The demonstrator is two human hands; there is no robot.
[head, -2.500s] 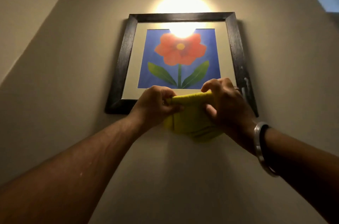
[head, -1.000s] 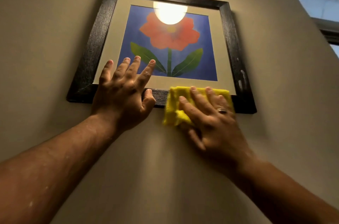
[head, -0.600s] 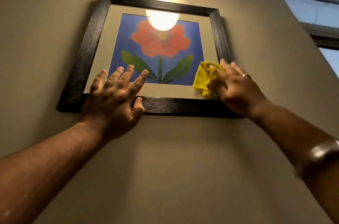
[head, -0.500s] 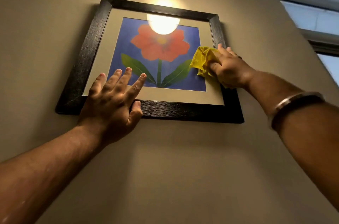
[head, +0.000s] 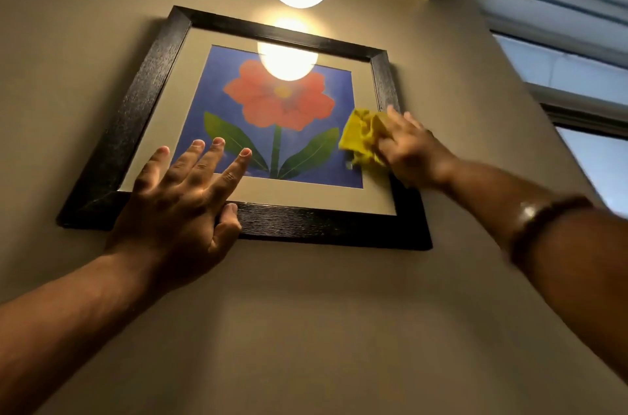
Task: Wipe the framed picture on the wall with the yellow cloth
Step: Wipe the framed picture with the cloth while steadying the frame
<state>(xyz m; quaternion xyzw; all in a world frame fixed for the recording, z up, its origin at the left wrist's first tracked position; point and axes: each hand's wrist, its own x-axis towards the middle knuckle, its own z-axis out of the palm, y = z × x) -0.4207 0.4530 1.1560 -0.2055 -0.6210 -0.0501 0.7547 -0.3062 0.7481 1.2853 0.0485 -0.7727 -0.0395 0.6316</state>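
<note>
On wall overhead: framed picture [head: 278, 115], long axis horizontal. Right hand [head: 413, 151] bunches yellow cloth [head: 362, 139] against glass at right edge. Left hand [head: 180, 207] spread flat, bracing bottom-left corner. Unwiped glass lies leftward; right hand nearer.

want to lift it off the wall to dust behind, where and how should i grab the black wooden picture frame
Grip the black wooden picture frame by its two upright side rails, one hand coming in from each side, probably best. The rails are wide and flat and stand proud of the wall. The left hand lies flat on the lower left corner; the right hand would first drop the crumpled yellow cloth.
</note>
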